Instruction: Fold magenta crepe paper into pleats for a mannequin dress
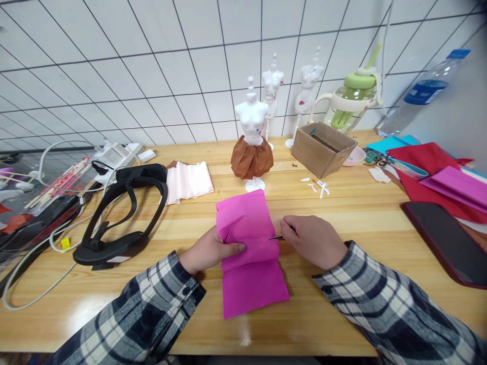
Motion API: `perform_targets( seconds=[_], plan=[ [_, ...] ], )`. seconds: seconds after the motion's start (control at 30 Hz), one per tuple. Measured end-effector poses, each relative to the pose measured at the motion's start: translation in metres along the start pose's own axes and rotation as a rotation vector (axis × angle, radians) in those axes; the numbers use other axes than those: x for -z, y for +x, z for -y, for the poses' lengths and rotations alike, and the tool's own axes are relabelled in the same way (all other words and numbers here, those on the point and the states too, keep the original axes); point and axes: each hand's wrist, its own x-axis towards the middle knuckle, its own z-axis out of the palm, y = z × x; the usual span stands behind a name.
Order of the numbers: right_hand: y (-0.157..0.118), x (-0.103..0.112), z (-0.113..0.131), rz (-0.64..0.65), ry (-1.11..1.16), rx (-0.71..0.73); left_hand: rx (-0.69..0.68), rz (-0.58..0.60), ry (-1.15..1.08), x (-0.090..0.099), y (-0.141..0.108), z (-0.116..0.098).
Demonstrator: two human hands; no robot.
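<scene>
A sheet of bright pink crepe paper (253, 286) is held just above the table, creased across its middle. My left hand (213, 248) grips its left edge, thumb on top and the other fingers hidden underneath. My right hand (314, 238) is closed around a thin, dark, pointed tool (277, 238), whose tip meets the sheet's right edge; its handle is hidden in my fist. Behind the sheet stands a small white mannequin (251, 114) wearing a brown gathered skirt (251, 158).
At left are a black headset strap (162, 195), white cables and pale pink folded paper (190, 181). At the back stand two more mannequins, a cardboard box (323, 149), a green-lidded jug (352, 101) and a water bottle (424, 94). A phone (449, 241) and coloured sheets lie right, near white scraps (322, 188).
</scene>
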Motion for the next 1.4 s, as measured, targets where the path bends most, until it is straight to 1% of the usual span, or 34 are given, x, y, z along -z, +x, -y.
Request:
perform_targets(
  seconds=[0.13, 0.27, 0.5, 0.63, 0.83, 1.0, 1.2, 1.3, 1.4],
  plan=[
    [0.000, 0.002, 0.001, 0.019, -0.011, -0.001, -0.012, 0.016, -0.001, 0.001, 0.000, 0.001],
    [0.001, 0.003, 0.001, 0.037, -0.023, 0.005, -0.021, 0.004, 0.001, 0.001, 0.000, 0.001],
    [-0.001, 0.004, 0.004, 0.054, -0.017, 0.007, -0.077, 0.024, -0.003, 0.000, 0.000, 0.003],
    [-0.003, 0.005, 0.007, 0.042, -0.031, 0.003, -0.076, 0.033, 0.012, -0.001, 0.000, 0.003],
    [-0.004, 0.001, 0.009, 0.006, -0.065, -0.005, -0.038, 0.020, 0.036, 0.000, 0.001, 0.004],
    [-0.004, 0.001, 0.009, -0.016, -0.089, -0.023, -0.048, 0.006, 0.065, 0.002, 0.002, 0.007],
    [-0.004, 0.002, 0.009, -0.031, -0.096, -0.031, -0.019, 0.019, 0.050, -0.002, 0.001, -0.002],
    [-0.004, 0.001, 0.010, -0.035, -0.080, -0.030, -0.023, -0.022, 0.074, -0.005, 0.001, -0.004],
    [-0.004, 0.001, 0.011, -0.027, -0.080, -0.026, -0.020, -0.057, 0.098, -0.006, 0.003, -0.003]
  ],
)
